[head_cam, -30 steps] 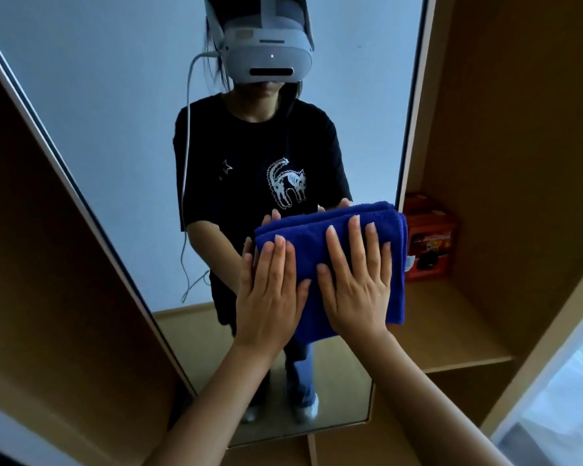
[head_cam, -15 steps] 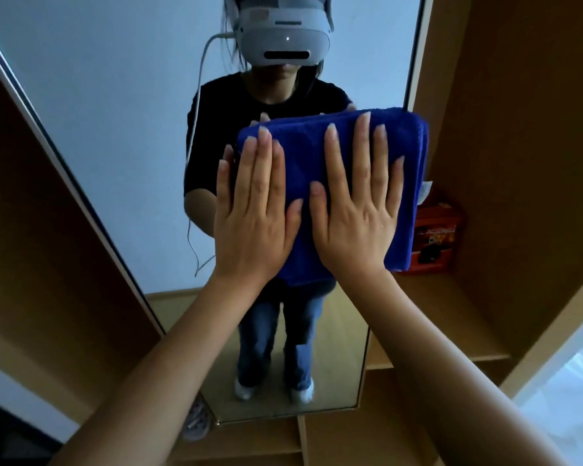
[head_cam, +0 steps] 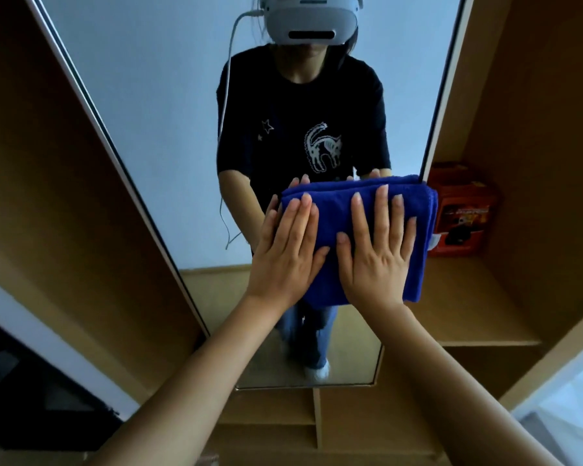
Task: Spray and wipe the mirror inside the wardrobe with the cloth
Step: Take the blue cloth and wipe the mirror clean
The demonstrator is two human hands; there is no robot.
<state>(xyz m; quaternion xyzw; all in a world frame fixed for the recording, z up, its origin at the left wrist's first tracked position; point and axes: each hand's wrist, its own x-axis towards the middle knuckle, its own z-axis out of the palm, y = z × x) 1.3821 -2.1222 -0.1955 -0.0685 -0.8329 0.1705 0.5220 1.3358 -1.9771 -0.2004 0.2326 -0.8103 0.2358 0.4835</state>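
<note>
Blue and soft, the folded cloth [head_cam: 360,237] is pushed flat on the mirror [head_cam: 169,136], low down and at its right side — its right end sticks out a little past the mirror's right edge. It is folded thick, I think so it makes a fat pad that fills both hands.

Only the head view shows this, so here is what it gives. The left hand [head_cam: 286,257] lies flat on the left part of the cloth, fingers straight and close together, tips pointing up. The right hand [head_cam: 377,253] lies flat just beside it on the middle of the cloth, fingers straight and spread a little apart. Neither hand curls round the cloth — they press it on the glass with open palms. Two flat hands push harder than one and keep the pad from sliding off, so that seems to be why.

The mirror leans tall between brown wardrobe walls [head_cam: 64,196]. In the glass you can see the person's own front and their fingertips peeking over the top of the cloth.

To the right, on a wooden shelf [head_cam: 468,297] in the wardrobe, sits an orange box [head_cam: 461,210], just beside the cloth's right end. I see no spray bottle, so I think the wiping part is going on.
</note>
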